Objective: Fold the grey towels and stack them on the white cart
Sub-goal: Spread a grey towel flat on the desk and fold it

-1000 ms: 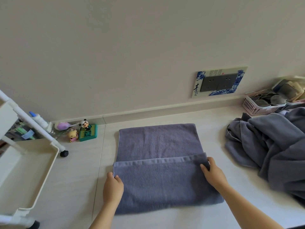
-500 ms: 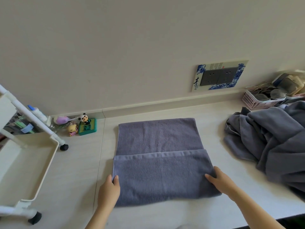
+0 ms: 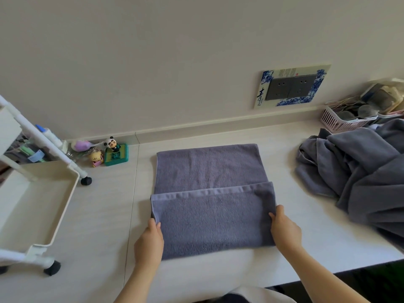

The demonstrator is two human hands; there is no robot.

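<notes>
A grey towel (image 3: 209,193) lies flat on the pale table, its near part folded over so a hemmed edge runs across the middle. My left hand (image 3: 149,243) grips the folded part's left edge, thumb on top. My right hand (image 3: 285,229) grips the right edge the same way. A heap of unfolded grey towels (image 3: 363,171) sits at the right. The white cart (image 3: 32,206) stands at the left, its tray holding nothing that I can see.
Small toy figures (image 3: 107,152) and a green box stand by the wall, left of the towel. A pink basket (image 3: 343,119) of odds and ends sits at the back right. A wall socket plate (image 3: 291,86) is above the counter. The table's front edge runs near my arms.
Both hands slid back along the folded part's side edges, then closed on them. The left edge of the fold is now lifted slightly.
</notes>
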